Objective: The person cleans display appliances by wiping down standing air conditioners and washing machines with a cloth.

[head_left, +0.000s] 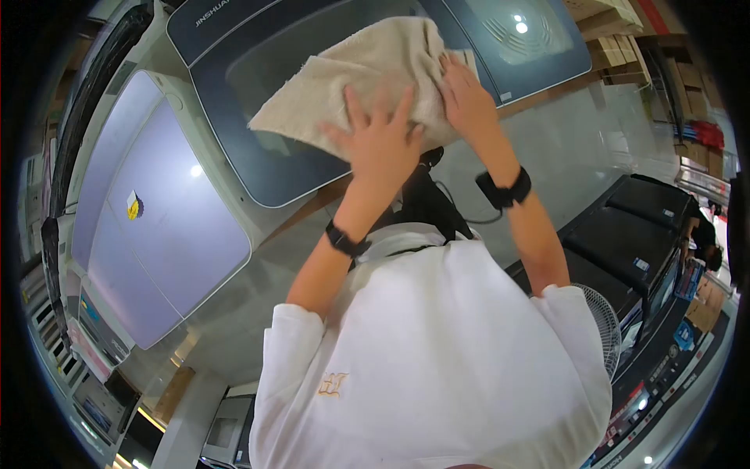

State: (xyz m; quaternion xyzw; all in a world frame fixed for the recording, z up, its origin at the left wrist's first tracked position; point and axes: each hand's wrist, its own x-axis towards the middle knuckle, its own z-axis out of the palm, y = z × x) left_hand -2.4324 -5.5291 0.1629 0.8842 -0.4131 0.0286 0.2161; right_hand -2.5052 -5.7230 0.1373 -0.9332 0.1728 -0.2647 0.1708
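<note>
A beige cloth [312, 98] lies spread on the dark glossy lid [273, 176] of a machine marked JINSHUAI. My left hand [380, 141] is over the lower part of the cloth, fingers spread and slightly blurred. To its right, my right hand [467, 98] rests at the cloth's right edge with its fingers stretched out close together, flat on the folds. Each wrist wears a black band.
Left of the dark lid stands a machine with a pale purple top [168, 219] bearing a yellow sticker [135, 208]. Wooden pallets [625, 59] are at the upper right. Black appliances [617, 242] and a fan guard [601, 328] stand on the right. A person [707, 242] shows at the far right.
</note>
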